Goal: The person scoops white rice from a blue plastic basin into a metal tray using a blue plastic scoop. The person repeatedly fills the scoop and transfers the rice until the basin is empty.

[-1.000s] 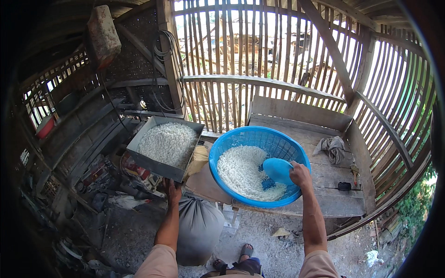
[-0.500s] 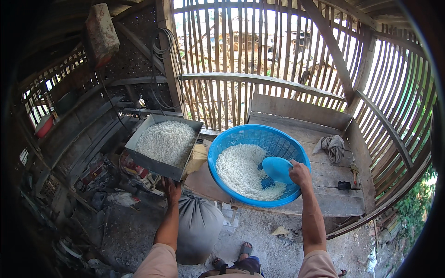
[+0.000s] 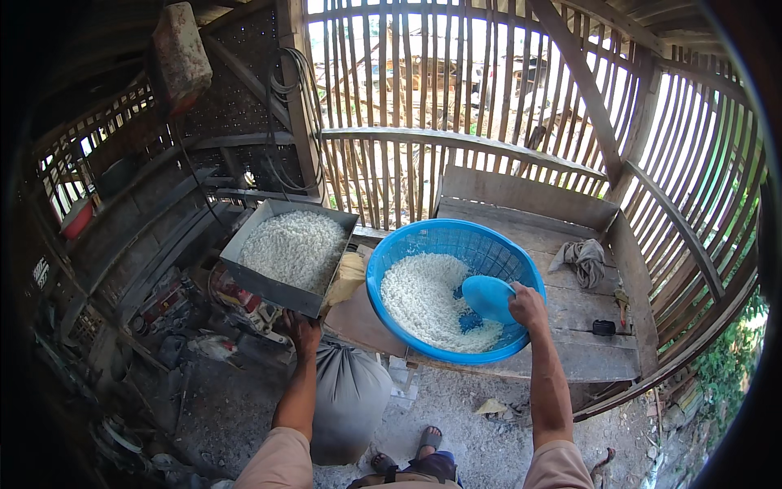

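Observation:
My right hand [image 3: 527,306] is closed round the handle of a blue plastic dipper [image 3: 487,298]. The dipper's bowl rests tilted against the white grain [image 3: 419,297], which looks like rice, inside a wide blue plastic basin [image 3: 376,308] with latticed sides. My left hand [image 3: 303,332] is at the lower edge of a square metal hopper [image 3: 277,293]. Its fingers look curled in the shade there, and what they grip is hidden. More of the same white grain [image 3: 295,244] is heaped in the hopper.
The basin stands on a wooden bench [image 3: 570,350] with raised boards. A grey rag [image 3: 581,262] and a small black object [image 3: 604,328] lie there. Below the hopper are a reddish machine [image 3: 238,293] and a full grey sack [image 3: 350,407]. Yellowish cloth [image 3: 348,279] hangs between hopper and basin.

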A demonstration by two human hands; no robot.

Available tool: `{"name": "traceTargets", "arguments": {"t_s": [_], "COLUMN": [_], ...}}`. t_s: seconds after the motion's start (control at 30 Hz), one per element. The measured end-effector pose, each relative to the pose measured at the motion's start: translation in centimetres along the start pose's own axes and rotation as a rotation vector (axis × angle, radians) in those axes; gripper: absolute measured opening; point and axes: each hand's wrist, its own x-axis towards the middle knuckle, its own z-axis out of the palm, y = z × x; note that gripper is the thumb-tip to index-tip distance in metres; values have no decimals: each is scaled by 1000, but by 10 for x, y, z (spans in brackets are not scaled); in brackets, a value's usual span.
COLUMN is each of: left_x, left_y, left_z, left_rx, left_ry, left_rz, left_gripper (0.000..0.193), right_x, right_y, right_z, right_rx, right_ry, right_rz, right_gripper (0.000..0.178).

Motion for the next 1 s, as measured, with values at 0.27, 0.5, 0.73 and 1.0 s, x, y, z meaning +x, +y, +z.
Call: {"name": "traceTargets", "arguments": {"t_s": [0.27,0.5,0.73,1.0], "left_x": [-1,2,-1,2], "left_y": [7,-4,3,2], "left_z": [-7,0,2,-2], "left_rx": [-133,-180,-22,-95], "left_ry": [32,100,-74,-174], "left_rz": [7,123,-48,-75], "left_gripper": [53,46,61,66], "right_x": [1,2,2,-1], "right_y": [2,4,4,3], "right_z": [-1,2,1,-1], "right_rx": [-26,-42,-18,-24], "right_ry": [-4,2,8,5], "right_rz": [14,11,3,9], "right_gripper": [32,32,33,32]}}
